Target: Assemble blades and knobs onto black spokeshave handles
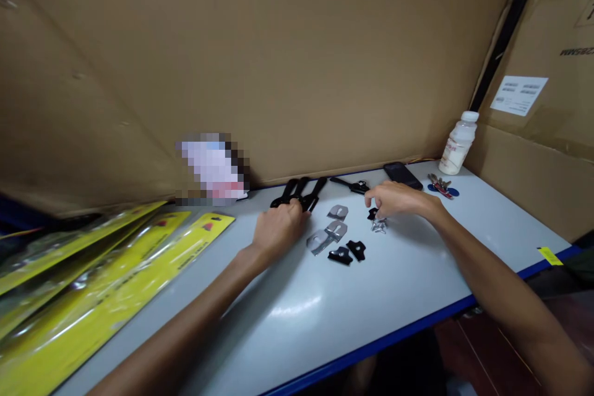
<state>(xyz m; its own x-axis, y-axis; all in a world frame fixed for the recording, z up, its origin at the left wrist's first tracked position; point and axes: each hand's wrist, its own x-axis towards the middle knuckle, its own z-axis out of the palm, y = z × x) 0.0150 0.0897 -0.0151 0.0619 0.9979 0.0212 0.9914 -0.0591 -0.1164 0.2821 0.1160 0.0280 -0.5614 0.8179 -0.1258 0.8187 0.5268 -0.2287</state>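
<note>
Yellow plastic-wrapped packages [93,284] lie nearest us, left of our left hand [276,229], which curls over black plastic handles [301,193] whose long axis points away, toward the cardboard wall. Our right hand [399,200] pinches a small black piece [372,213] above silver screws [379,226]. Silver metal plates [330,230] lie between the hands.

Dim, warm indoor light. A soft glare patch sits on the table [297,306] at lower centre. Edges bend and blur slightly.
</note>
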